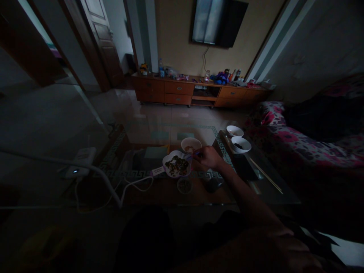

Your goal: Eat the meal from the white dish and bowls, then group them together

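My right hand (209, 157) reaches out over a glass coffee table (159, 191), fingers pinched together around what looks like a small dark piece. The fingertips are at the near rim of a white bowl (191, 144), just right of a flower-shaped white plate (176, 165) heaped with mixed dark and light bits. A small round dish (184, 185) with similar bits sits just in front of the plate. The room is dim and fine detail is lost. My left hand is out of view.
Two more white bowls (234, 131) (241, 144) stand at the table's right, with a dark flat slab (244, 167) and chopsticks (265, 175) nearer me. A white power strip (79, 163) with cables lies left. A floral sofa (298, 140) stands right, and a wooden TV cabinet (182, 93) at the back.
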Motion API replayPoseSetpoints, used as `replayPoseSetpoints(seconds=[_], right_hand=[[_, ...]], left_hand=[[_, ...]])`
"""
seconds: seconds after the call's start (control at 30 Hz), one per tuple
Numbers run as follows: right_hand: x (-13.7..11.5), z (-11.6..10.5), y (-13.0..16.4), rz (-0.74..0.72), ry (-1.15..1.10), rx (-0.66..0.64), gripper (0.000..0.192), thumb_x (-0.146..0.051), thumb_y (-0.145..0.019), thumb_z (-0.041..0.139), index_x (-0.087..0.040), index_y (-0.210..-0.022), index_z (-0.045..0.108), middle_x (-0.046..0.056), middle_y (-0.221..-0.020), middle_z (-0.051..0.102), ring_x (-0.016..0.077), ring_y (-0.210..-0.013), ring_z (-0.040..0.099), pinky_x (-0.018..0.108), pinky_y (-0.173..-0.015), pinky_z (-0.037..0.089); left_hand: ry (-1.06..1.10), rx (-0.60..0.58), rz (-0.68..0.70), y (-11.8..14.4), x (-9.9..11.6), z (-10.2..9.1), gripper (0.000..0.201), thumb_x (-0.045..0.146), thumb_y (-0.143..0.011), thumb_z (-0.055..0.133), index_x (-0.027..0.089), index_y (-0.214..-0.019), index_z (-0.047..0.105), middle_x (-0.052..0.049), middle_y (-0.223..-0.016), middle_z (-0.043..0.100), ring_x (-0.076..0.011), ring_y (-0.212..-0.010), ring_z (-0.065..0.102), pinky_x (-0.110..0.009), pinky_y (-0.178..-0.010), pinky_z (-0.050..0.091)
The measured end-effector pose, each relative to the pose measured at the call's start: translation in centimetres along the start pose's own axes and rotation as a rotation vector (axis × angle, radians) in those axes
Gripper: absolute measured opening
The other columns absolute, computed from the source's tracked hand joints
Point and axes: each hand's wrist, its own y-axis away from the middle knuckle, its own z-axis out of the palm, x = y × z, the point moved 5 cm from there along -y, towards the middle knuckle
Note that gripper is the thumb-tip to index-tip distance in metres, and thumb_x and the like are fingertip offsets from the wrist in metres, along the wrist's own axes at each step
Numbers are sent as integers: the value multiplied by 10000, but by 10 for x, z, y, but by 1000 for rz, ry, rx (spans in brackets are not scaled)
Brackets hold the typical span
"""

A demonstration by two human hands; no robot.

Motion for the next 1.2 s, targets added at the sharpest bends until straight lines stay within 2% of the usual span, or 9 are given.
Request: replayPoseSetpoints(seconds=[0.27,0.5,0.67,0.83,1.0,1.1,1.2], right_hand=[[3,5,-1,-12,23,-42,270,-418,-978,688,-243,-1095,857,78,-990,834,235,-864,778,306,-766,534],[0,5,-1,-24,57,-61,278,-414,-971,694,-226,-1099,854,81,-974,834,232,-858,777,299,-767,539],[-1,6,-1,-39,63,-51,266,-413,-980,693,-241,-1104,854,79,-1015,834,242,-907,784,305,-809,544],[-2,5,-1,-36,57,-51,250,-398,-973,703,-243,-1094,859,80,-994,837,247,-887,792,298,-797,549],[-3,7,-2,-65,51,-61,226,-351,-971,692,-246,-1079,860,76,-1039,835,238,-929,790,297,-833,560],[-4,6,-1,-83,34,-60,221,-332,-967,697,-238,-1084,860,83,-1011,835,237,-890,788,307,-809,556],[-2,2,0,-64,-51,9,233,-357,-984,688,-234,-1086,859,74,-999,837,219,-847,785,285,-765,544]], left_hand=[[6,-26,-18,0,2,7,367,259,-1101,450,319,-1308,747,-18,-1456,605,-170,-1352,542,-334,-1197,395],[22,25,12,-1,3,17,340,266,-1096,469,305,-1222,782,-58,-1373,645,-191,-1296,592,-334,-1146,461],[4,85,-3,-1,3,13,368,222,-1096,445,315,-1182,791,-40,-1345,666,-157,-1266,613,-299,-1117,500],[-12,104,8,-1,1,8,385,222,-1091,436,313,-1179,799,-45,-1333,674,-165,-1262,622,-297,-1090,524],[-9,80,17,0,1,9,376,241,-1090,444,318,-1206,794,-42,-1358,661,-165,-1278,615,-293,-1109,503],[-16,54,-3,0,2,9,350,262,-1093,472,304,-1258,778,-39,-1390,648,-167,-1302,593,-296,-1125,486],[-6,16,13,-1,3,10,326,277,-1089,503,308,-1274,769,-32,-1403,640,-170,-1308,582,-300,-1138,471]])
